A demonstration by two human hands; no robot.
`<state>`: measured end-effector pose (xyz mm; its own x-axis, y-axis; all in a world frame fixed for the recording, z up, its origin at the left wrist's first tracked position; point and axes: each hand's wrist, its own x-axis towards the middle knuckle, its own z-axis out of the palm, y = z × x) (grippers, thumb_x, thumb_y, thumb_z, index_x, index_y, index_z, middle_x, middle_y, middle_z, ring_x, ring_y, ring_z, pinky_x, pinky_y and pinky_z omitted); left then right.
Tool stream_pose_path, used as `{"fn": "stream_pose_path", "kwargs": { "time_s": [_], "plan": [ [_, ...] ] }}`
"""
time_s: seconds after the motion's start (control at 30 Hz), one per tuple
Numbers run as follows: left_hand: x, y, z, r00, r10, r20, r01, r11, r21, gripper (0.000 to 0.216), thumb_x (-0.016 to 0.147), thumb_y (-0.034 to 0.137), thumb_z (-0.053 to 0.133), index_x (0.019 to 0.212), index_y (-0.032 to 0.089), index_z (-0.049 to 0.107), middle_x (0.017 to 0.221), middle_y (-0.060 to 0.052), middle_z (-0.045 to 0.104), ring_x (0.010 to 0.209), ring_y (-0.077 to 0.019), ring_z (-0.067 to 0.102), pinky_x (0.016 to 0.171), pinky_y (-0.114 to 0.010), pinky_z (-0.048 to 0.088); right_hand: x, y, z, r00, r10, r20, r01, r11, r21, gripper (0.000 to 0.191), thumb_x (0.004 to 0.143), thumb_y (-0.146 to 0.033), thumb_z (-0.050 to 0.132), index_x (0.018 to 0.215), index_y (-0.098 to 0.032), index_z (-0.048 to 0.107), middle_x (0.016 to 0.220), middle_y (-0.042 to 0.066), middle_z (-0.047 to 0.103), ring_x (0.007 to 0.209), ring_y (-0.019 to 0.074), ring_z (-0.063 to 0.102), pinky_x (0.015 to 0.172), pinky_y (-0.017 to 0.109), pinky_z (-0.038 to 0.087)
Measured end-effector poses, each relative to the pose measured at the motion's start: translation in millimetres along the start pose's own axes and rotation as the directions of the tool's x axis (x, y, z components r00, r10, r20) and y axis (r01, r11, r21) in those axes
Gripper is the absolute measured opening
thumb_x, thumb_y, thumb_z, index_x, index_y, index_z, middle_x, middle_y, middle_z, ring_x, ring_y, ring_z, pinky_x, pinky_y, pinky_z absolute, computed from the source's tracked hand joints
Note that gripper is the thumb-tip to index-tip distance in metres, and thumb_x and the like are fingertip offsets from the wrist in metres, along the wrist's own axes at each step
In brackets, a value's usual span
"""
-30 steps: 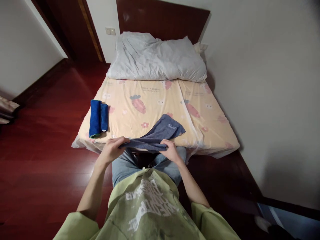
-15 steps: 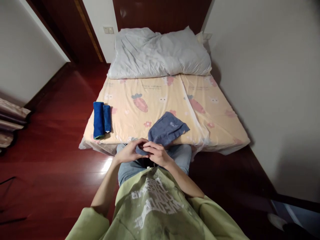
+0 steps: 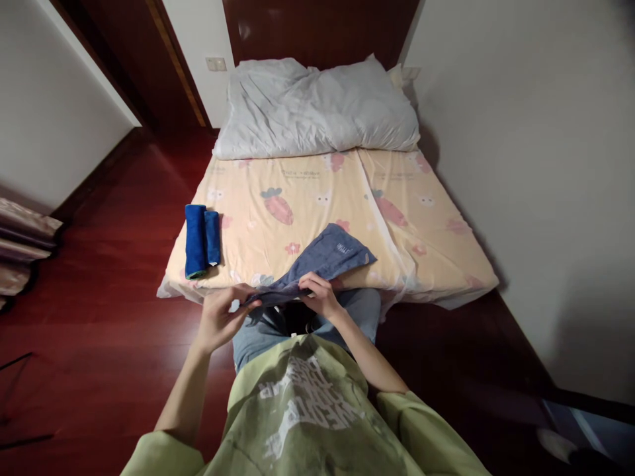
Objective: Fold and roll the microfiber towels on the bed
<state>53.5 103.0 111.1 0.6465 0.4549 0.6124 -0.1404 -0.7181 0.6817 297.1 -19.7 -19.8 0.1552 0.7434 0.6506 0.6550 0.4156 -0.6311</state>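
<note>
A grey-blue towel (image 3: 330, 254) with small white lettering lies partly on the near edge of the bed, its near edge drawn out over my lap. My left hand (image 3: 225, 314) pinches the left end of that edge between thumb and fingers. Further right, my right hand (image 3: 319, 295) grips the same edge, its fingers closed on the cloth. Between both hands the fabric is stretched in a narrow, slightly folded band. The far part of the towel spreads flat on the sheet, tapering to a corner at the right.
Two rolled bright blue towels (image 3: 196, 241) lie side by side near the bed's left edge. The bed (image 3: 317, 192) has a yellow sheet with carrot prints. A folded white quilt (image 3: 317, 109) lies by the headboard. Curtain fabric (image 3: 24, 244) hangs at far left.
My hands were close together over a bunched end of the towel. My left hand has moved left, pulling the near edge out wide between both hands.
</note>
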Motion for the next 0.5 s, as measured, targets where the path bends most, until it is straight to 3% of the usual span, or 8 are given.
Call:
{"fn": "stream_pose_path", "kwargs": {
  "time_s": [0.13,0.23,0.37,0.5],
  "plan": [
    [3,2,-26,0.961,0.164,-0.222,-0.144,0.984,0.105,0.025,0.087,0.009,0.081,0.08,0.019,0.059,0.078,-0.001,0.078,0.066,-0.0161,0.077,0.06,-0.022,0.061,-16,46,-14,0.988,0.145,0.05,-0.142,0.989,-0.044,0.023,0.088,-0.009,0.057,0.101,-0.022,0.07,0.104,0.009,0.072,0.1,0.0222,0.07,0.092,0.034,0.059],
    [8,-1,-54,0.876,0.229,-0.425,-0.162,0.969,0.189,0.032,0.081,0.019,0.088,0.079,0.019,0.056,0.075,0.0,0.077,0.06,-0.0168,0.075,0.055,-0.024,0.061,-30,80,-39,0.963,0.259,0.068,-0.254,0.964,-0.079,0.036,0.079,-0.008,0.052,0.104,-0.021,0.074,0.108,0.01,0.075,0.105,0.0239,0.071,0.097,0.038,0.059],
    [15,0,-92,0.726,0.154,-0.67,0.075,0.951,0.3,0.044,0.073,0.053,0.091,0.082,0.021,0.062,0.069,0.0,0.07,0.054,-0.0171,0.067,0.051,-0.028,0.056,-62,114,-83,0.924,0.381,-0.004,-0.379,0.917,-0.124,0.032,0.077,-0.016,0.053,0.097,-0.019,0.078,0.101,0.01,0.078,0.096,0.0241,0.073,0.091,0.04,0.062],
    [25,-1,-114,0.628,0.004,-0.778,0.353,0.889,0.29,0.051,0.072,0.071,0.078,0.083,0.022,0.069,0.076,-0.005,0.07,0.066,-0.022,0.068,0.063,-0.037,0.057,-101,124,-129,0.843,0.531,-0.081,-0.537,0.832,-0.14,0.033,0.078,-0.025,0.057,0.099,-0.018,0.082,0.105,0.012,0.082,0.099,0.0266,0.077,0.097,0.045,0.063]
  ]
}}
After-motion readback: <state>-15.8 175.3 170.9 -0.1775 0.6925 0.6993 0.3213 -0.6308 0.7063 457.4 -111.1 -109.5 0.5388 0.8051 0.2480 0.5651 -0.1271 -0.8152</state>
